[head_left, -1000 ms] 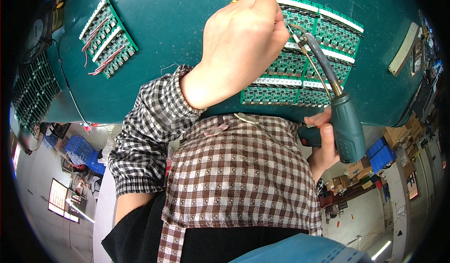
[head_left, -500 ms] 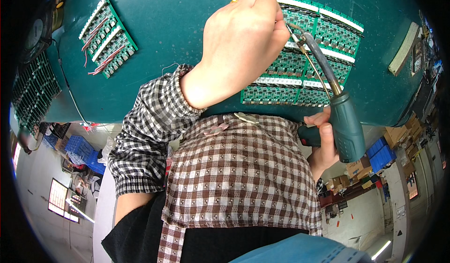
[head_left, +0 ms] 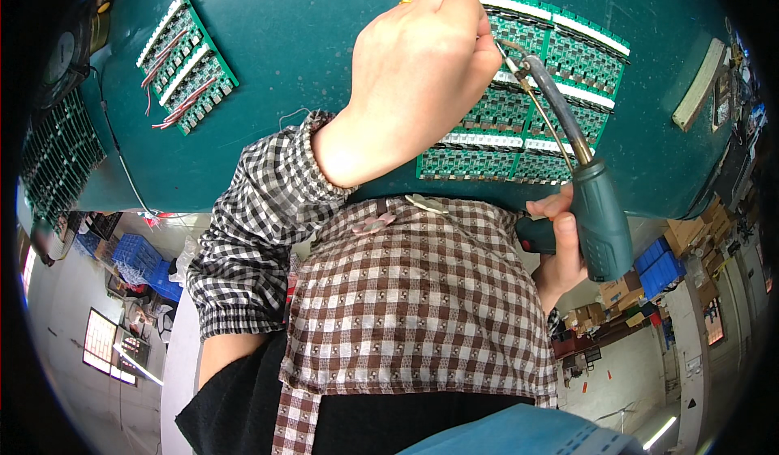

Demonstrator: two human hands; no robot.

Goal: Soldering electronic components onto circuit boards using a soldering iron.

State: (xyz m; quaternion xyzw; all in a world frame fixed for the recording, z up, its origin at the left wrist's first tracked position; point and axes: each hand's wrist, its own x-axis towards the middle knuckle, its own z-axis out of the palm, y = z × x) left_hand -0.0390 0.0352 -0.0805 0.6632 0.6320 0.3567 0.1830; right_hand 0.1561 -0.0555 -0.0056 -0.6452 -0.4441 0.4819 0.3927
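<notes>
My right hand (head_left: pixel 561 254) grips a dark green soldering gun (head_left: pixel 602 224) by its handle, near the front edge of the table. From the gun a bent metal tube and a thin rod reach away to the tip, which lies beside the fingers of my left hand (head_left: pixel 423 77). That hand is closed in a pinch over a panel of green circuit boards (head_left: pixel 586 59). Its back faces up, so whatever the fingertips hold is hidden. White strips run in rows across the panel, and my left hand and wrist cover part of its left side.
Left on the green tabletop (head_left: pixel 276 45) lies a smaller circuit board panel (head_left: pixel 188 69) with red and white wires. More boards (head_left: pixel 61 159) stand at the far left beside a cable. At the right is a pale bar (head_left: pixel 699 86). Blue crates (head_left: pixel 144 258) sit below the table level.
</notes>
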